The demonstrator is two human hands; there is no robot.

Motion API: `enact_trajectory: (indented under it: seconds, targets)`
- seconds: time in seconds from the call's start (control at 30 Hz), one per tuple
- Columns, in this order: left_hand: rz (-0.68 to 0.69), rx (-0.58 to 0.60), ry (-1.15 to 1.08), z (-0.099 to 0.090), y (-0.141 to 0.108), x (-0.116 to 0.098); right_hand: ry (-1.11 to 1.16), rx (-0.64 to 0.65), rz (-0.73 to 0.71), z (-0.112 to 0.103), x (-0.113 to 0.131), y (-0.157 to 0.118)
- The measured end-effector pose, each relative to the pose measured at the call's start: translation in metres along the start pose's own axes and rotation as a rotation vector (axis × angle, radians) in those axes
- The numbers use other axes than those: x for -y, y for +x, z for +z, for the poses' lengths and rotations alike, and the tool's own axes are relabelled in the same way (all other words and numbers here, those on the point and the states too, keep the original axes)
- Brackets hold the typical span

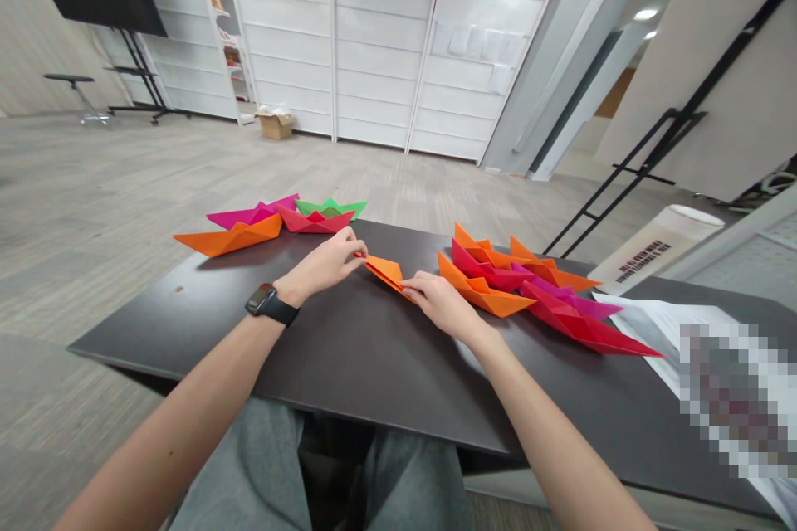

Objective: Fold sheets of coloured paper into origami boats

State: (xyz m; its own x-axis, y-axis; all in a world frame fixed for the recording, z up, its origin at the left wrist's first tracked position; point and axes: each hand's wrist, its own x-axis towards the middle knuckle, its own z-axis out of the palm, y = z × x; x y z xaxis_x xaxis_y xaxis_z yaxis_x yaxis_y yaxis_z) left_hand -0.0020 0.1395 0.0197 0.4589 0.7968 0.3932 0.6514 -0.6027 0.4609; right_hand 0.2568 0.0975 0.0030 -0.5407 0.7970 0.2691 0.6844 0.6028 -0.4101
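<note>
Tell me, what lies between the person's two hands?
In the head view, a folded piece of orange paper lies between the left hand and the right hand, its ends touching both.

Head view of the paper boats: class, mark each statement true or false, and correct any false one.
1. The left hand wears a black smartwatch. True.
2. Both hands pinch a folded orange paper, the right hand at its nearer end. True.
3. The green boat sits in the right-hand group of boats. False: the green paper boat sits in the left-hand group.
4. A cardboard box sits on the table. False: the cardboard box sits on the floor.
</note>
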Motion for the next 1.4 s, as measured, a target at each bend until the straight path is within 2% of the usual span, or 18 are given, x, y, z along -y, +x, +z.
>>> enact_trajectory:
  seconds: [0.07, 0.13, 0.2, 0.27, 0.4, 0.57, 0.8, 0.9, 0.97, 1.07, 1.17, 1.27, 1.4]
  targets:
    - [-0.099, -0.129, 0.006, 0.012, 0.000, -0.009, 0.014, -0.072, 0.056, 0.004, 0.003, 0.001]
    - [-0.243, -0.218, -0.134, 0.026, 0.000, -0.021, 0.035, -0.189, 0.145, 0.010, 0.009, 0.003]
    - [-0.371, -0.232, -0.383, 0.039, 0.001, -0.031, 0.054, -0.309, 0.215, 0.015, 0.016, 0.004]
    - [-0.410, -0.200, -0.583, 0.048, 0.002, -0.039, 0.091, -0.369, 0.221, 0.018, 0.024, 0.004]
    - [-0.323, -0.149, -0.689, 0.054, 0.005, -0.043, 0.230, -0.375, 0.180, 0.022, 0.031, 0.004]
    - [-0.213, -0.095, -0.687, 0.048, 0.004, -0.045, 0.386, -0.475, 0.283, 0.025, 0.027, 0.004]
    - [-0.157, -0.147, -0.474, 0.042, -0.003, -0.059, 0.313, -0.512, 0.358, 0.021, 0.027, 0.004]
    - [-0.172, -0.199, -0.393, 0.041, -0.003, -0.056, 0.287, -0.524, 0.400, 0.018, 0.020, 0.004]
    - [-0.146, -0.202, -0.361, 0.039, -0.002, -0.050, 0.246, -0.540, 0.359, 0.017, 0.014, 0.003]
    - [-0.025, -0.145, -0.276, 0.035, -0.001, -0.039, 0.154, -0.534, 0.196, 0.018, 0.007, 0.003]
    - [0.130, 0.011, -0.093, 0.027, -0.001, -0.025, 0.104, -0.421, 0.067, 0.020, 0.003, 0.003]
    - [0.187, 0.182, 0.068, 0.019, -0.002, -0.012, 0.045, -0.296, 0.018, 0.023, -0.001, 0.002]
    - [0.229, 0.333, 0.186, 0.011, -0.006, -0.005, -0.085, -0.166, 0.012, 0.025, -0.003, -0.001]
